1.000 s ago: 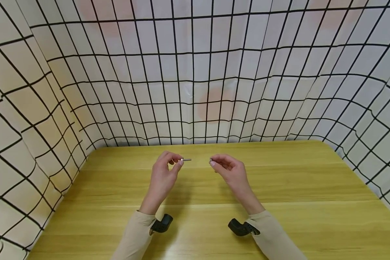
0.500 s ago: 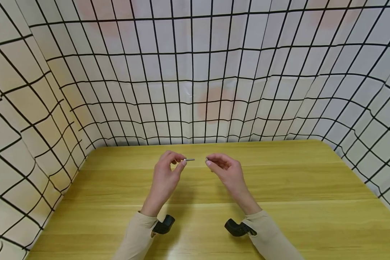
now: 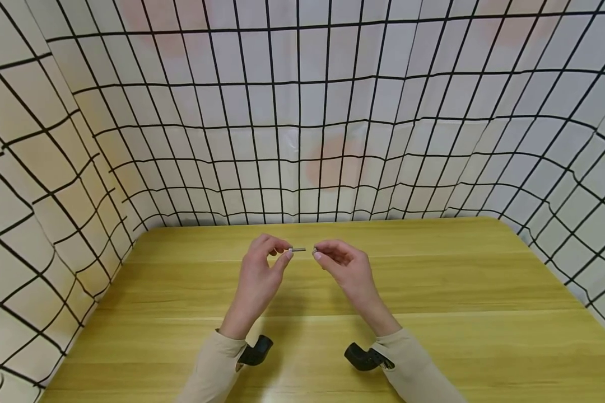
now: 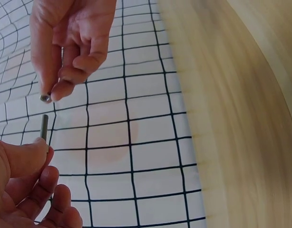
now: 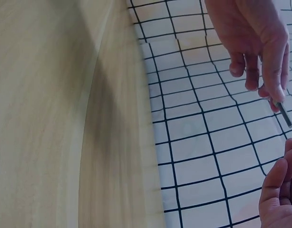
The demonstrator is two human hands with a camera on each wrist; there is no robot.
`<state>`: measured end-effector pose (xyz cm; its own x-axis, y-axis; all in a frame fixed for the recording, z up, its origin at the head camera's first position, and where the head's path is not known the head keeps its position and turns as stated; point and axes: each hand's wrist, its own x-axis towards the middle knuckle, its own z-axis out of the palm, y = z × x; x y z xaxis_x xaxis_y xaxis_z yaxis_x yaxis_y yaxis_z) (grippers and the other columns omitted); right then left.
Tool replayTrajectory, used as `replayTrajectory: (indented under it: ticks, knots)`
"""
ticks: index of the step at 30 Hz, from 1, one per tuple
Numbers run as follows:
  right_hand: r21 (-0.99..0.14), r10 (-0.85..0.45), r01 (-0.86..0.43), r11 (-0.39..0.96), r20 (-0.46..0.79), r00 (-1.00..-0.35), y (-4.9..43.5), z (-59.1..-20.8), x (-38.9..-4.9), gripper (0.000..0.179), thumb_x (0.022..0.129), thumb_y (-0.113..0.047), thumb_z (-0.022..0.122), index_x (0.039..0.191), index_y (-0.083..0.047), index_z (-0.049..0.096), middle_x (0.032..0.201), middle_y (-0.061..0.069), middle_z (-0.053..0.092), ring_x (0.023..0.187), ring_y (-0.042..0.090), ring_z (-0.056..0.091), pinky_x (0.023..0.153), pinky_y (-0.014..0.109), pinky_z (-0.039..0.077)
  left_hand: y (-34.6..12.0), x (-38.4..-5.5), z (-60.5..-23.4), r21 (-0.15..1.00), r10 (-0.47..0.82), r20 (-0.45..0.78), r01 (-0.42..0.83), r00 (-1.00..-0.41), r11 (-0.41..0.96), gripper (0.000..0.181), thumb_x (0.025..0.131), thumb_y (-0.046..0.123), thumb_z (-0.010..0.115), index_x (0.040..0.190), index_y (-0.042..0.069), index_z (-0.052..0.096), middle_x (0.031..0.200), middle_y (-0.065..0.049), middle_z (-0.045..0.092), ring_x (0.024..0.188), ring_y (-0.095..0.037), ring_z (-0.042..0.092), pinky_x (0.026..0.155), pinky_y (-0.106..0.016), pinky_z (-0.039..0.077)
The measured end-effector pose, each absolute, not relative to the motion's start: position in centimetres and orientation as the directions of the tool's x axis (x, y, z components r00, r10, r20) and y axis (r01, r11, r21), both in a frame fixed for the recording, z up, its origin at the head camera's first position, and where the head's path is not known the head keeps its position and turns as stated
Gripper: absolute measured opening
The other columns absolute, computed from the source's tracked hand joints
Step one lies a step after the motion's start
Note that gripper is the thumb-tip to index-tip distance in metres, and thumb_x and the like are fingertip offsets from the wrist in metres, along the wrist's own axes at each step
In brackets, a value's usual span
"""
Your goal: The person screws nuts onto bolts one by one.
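My left hand (image 3: 261,271) pinches a thin grey metal bolt (image 3: 298,249) between thumb and index finger, its shank pointing right. Threads show along the bolt (image 5: 285,115) in the right wrist view; its head end is hidden by the fingertips. Opposite, my right hand (image 3: 350,268) holds a small metal nut (image 4: 45,98) between thumb and fingertip, its hole visible in the left wrist view. A short gap separates the bolt's free tip from the nut. Both hands are raised over the far part of the wooden table (image 3: 302,347).
White sheeting with a black grid (image 3: 297,140) hangs behind the table and along both sides. Each wrist carries a black camera mount, the left mount (image 3: 256,351) and the right mount (image 3: 363,357), below the beige sleeves.
Both hands have come closer together: the left hand with the bolt moved right and the right hand with the nut moved left, narrowing the gap. Both grips stay the same.
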<state>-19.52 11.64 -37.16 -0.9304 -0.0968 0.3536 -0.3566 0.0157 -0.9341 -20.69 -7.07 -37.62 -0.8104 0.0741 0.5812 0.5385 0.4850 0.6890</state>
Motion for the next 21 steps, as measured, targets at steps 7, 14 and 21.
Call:
replayTrajectory:
  ticks: [7,14,21]
  knots:
    - [-0.936,-0.096,-0.350,0.031,0.345,-0.933,11.6,-36.9,-19.4,0.018,0.093,0.000,0.066,0.108,0.010,0.066,0.103,0.019,0.066,0.089,0.020,0.062,0.079,0.026,0.052,-6.8,-20.5,-37.7,0.691,0.085,0.578,0.543,-0.811,0.478,0.007,0.089,0.001,0.072,0.091,0.007,0.070,0.090,0.000,0.058,0.088,-0.029,0.054,0.077,-0.040,0.044]
    - [-0.936,-0.109,-0.351,0.015,0.347,-0.931,11.7,-38.8,-20.5,0.018,0.092,-0.001,0.067,0.109,0.006,0.067,0.102,0.017,0.066,0.088,0.022,0.062,0.078,0.027,0.052,-6.5,-20.2,-37.6,0.694,0.094,0.570,0.540,-0.816,0.476,0.006,0.089,0.003,0.072,0.092,0.007,0.070,0.089,0.001,0.058,0.088,-0.027,0.053,0.078,-0.041,0.044]
    - [-0.936,-0.111,-0.352,0.021,0.348,-0.931,11.8,-39.8,-20.9,0.020,0.092,-0.011,0.071,0.108,0.001,0.069,0.102,0.014,0.067,0.090,0.024,0.062,0.080,0.029,0.052,-6.6,-20.1,-37.7,0.679,0.122,0.584,0.565,-0.803,0.468,0.007,0.089,0.003,0.073,0.093,0.008,0.070,0.090,0.003,0.059,0.089,-0.022,0.053,0.076,-0.039,0.043]
